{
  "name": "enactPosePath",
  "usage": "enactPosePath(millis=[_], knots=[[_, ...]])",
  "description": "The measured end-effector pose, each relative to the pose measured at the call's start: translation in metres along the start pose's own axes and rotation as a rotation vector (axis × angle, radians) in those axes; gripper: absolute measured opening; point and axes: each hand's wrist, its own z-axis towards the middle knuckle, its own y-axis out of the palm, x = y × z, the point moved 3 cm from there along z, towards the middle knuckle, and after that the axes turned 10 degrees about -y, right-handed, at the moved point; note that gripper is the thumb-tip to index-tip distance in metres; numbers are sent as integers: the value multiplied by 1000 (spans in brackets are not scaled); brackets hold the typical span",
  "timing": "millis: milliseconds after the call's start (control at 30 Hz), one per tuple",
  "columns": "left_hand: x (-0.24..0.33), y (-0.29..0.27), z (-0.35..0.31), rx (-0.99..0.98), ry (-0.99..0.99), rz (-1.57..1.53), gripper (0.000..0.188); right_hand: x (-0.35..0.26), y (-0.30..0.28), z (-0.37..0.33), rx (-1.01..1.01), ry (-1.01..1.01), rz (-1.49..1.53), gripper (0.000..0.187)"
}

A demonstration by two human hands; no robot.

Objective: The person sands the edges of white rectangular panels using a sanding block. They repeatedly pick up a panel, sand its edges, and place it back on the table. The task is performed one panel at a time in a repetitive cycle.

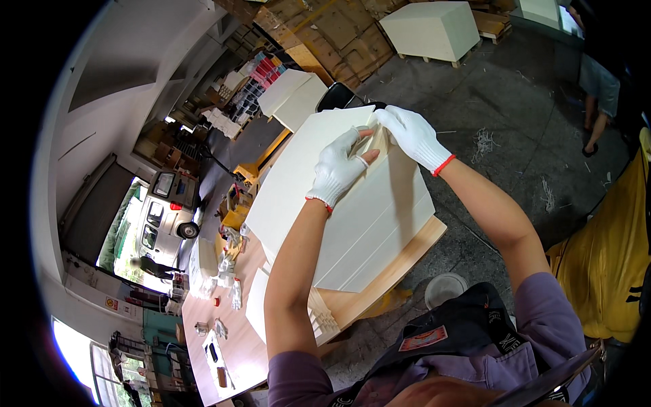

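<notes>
The head view has a large stack of white sheets (291,183) resting on a wooden table (424,242), whose pale top shows along the stack's near right edge and again at the lower left. The left hand (337,166), in a white glove that leaves fingertips bare, lies on the stack near its far right edge, thumb and forefinger apart; whether they pinch a sheet I cannot tell. The right hand (410,138), also gloved, bends over the far right corner, touching the sheets; its fingertips are partly hidden, so its grip cannot be told either.

On the table's left part lie a loose glove (236,294) and a white board (217,359) with small dark items on it. A pale bucket (445,292) stands on the grey floor (498,108), which is strewn with white scraps (483,144). Beyond are a black chair (337,97), brown cartons (336,41) and another white stack (437,30) on a pallet. A van (166,210) shows at the left by a doorway; a co-worker's bare legs (594,125) show at the right.
</notes>
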Motion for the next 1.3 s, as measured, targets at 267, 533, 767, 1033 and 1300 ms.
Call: enactPosePath(millis=[267,533,767,1033,1300], knots=[[2,-1,-4,23,64,-142,41,-2,-1,-3,0,31,-19,64],[3,-2,-2,27,16,65,36,-5,0,-3,-4,11,-72,61],[6,0,-5,31,39,29,36,1,3,-3,6,-2,-65,59],[0,-2,-5,108,114,-23,31,-10,0,-5,-13,40,-46,59],[15,-2,-5,-37,-88,138,35,5,2,-4,26,9,-38,60]])
